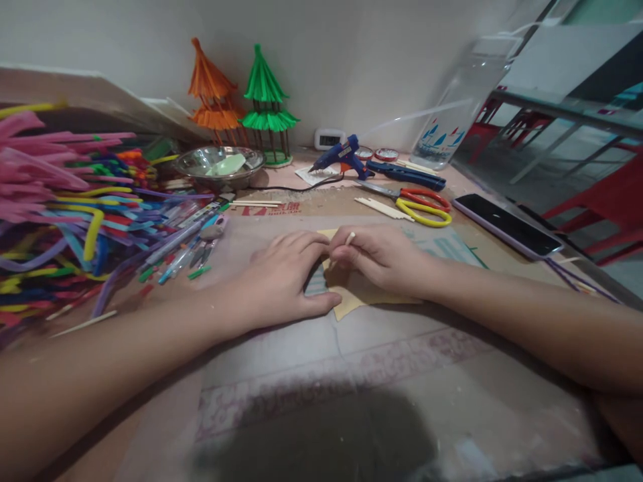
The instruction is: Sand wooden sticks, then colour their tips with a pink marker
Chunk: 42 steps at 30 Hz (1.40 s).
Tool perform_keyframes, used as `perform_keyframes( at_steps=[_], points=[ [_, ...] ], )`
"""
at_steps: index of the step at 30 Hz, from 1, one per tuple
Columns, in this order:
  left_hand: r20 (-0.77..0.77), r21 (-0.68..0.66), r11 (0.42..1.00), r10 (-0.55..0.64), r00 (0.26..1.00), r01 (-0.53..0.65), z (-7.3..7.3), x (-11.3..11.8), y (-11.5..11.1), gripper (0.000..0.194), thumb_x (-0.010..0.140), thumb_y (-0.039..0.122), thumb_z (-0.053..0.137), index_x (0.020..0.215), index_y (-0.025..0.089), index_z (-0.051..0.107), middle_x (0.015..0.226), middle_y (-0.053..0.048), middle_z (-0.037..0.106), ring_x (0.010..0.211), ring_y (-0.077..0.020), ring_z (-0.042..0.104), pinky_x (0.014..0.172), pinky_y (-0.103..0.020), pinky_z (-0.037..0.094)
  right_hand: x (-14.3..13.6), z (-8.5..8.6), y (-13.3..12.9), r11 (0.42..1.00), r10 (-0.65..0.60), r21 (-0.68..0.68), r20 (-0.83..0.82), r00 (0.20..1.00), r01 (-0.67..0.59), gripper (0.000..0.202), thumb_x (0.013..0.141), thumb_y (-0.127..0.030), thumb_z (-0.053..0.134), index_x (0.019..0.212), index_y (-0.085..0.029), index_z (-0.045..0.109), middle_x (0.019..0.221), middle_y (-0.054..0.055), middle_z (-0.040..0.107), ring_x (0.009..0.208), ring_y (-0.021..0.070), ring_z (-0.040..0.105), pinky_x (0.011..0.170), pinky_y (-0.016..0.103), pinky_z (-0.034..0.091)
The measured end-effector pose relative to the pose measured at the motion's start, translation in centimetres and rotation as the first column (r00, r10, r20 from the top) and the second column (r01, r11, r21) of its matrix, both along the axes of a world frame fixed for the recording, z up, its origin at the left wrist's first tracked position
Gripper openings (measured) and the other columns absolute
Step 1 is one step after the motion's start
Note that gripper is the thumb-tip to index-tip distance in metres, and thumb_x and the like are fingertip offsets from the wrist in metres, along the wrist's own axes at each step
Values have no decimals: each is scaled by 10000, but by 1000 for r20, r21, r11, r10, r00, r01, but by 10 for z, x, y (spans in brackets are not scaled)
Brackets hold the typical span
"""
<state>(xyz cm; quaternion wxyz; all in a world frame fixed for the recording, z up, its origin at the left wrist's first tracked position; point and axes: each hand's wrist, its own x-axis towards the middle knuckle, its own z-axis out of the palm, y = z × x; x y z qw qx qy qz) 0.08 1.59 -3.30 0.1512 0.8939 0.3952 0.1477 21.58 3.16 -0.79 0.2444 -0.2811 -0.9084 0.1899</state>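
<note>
A yellow sheet (359, 294) lies on the table in front of me, partly under my right hand. My right hand (376, 254) is closed around a thin pale stick (350, 237), whose upper end pokes out above the fingers. Its lower end comes down near the yellow sheet and is mostly hidden. Flat on the work surface, my left hand (291, 271) has its thumb and fingers spread, with the thumb tip at the sheet's left edge. Under both hands shows a pale sheet with blue-green stripes (316, 281).
Colourful pipe cleaners (65, 214) heap up at the left. Behind are a metal bowl (201, 167), orange (211, 84) and green (265, 84) towers and a blue glue gun (336, 155). Scissors (424, 206), a phone (507, 224) and a bottle (447, 127) stand or lie right.
</note>
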Motion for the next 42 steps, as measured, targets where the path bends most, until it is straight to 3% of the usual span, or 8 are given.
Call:
perform_keyframes(
  at_steps=[7, 11, 14, 19, 22, 27, 30, 42],
  points=[
    [4, -1, 1000, -7, 1000, 7, 2, 1, 0, 533, 826, 540, 699, 1221, 198, 597, 1387, -134, 593, 1316, -360, 524, 1127, -560, 408, 2, 1, -3, 1000, 9, 1, 32, 999, -9, 328, 1049, -352, 412, 830, -189, 595, 813, 41, 700, 714, 157, 611, 696, 274, 414],
    [4, 6, 1000, 2, 1000, -2, 2, 0, 0, 553, 813, 552, 709, 1226, 203, 597, 1396, -134, 585, 1318, -368, 518, 1122, -564, 407, 1, 1, -4, 998, -54, 28, 43, 998, 53, 351, 1057, -352, 397, 815, -191, 593, 771, 36, 684, 695, 160, 603, 692, 278, 411],
    [2, 9, 1000, -6, 1000, 6, 1, 0, 0, 539, 823, 547, 701, 1221, 199, 596, 1399, -130, 583, 1322, -357, 514, 1129, -547, 405, 0, 0, -4, 1000, -11, -7, 29, 1000, 11, 341, 1057, -336, 412, 812, -189, 597, 769, 28, 683, 689, 148, 609, 691, 267, 416],
    [-4, 10, 1000, 9, 1000, -9, 1, 0, 0, 552, 818, 560, 697, 1215, 188, 602, 1410, -136, 571, 1324, -371, 505, 1130, -570, 400, -1, -1, -3, 996, -58, 73, 16, 998, 56, 327, 1046, -332, 434, 787, -191, 576, 744, 31, 664, 673, 157, 593, 676, 277, 407],
    [9, 17, 1000, -15, 1000, 15, 1, -1, 0, 515, 828, 540, 692, 1192, 187, 601, 1362, -134, 593, 1293, -357, 527, 1116, -555, 417, -1, -1, -4, 1000, -18, -8, 28, 999, 18, 337, 1059, -348, 415, 821, -193, 595, 792, 37, 698, 712, 156, 624, 700, 274, 431],
    [17, 20, 1000, -3, 1000, 3, -1, -1, 0, 545, 814, 564, 697, 1204, 196, 599, 1388, -138, 581, 1303, -372, 519, 1118, -574, 410, -1, -1, -4, 998, -54, 26, 10, 999, 53, 373, 1064, -375, 401, 794, -193, 585, 763, 36, 691, 704, 161, 616, 697, 278, 433],
    [25, 22, 1000, -18, 1000, 18, 0, -1, 0, 510, 825, 550, 689, 1178, 193, 599, 1360, -135, 593, 1291, -359, 531, 1117, -555, 417, -1, -1, -3, 1000, 7, -21, 6, 1000, -6, 356, 1063, -355, 408, 809, -192, 595, 786, 36, 700, 729, 155, 635, 719, 270, 443],
    [4, 9, 1000, 1, 1000, -1, 1, 0, 0, 551, 811, 523, 705, 1243, 207, 576, 1409, -138, 578, 1324, -370, 514, 1129, -574, 403, -2, -3, -3, 997, -22, 74, -3, 1000, 22, 340, 1056, -345, 424, 805, -185, 589, 805, 43, 701, 741, 159, 631, 724, 273, 434]
  ],
)
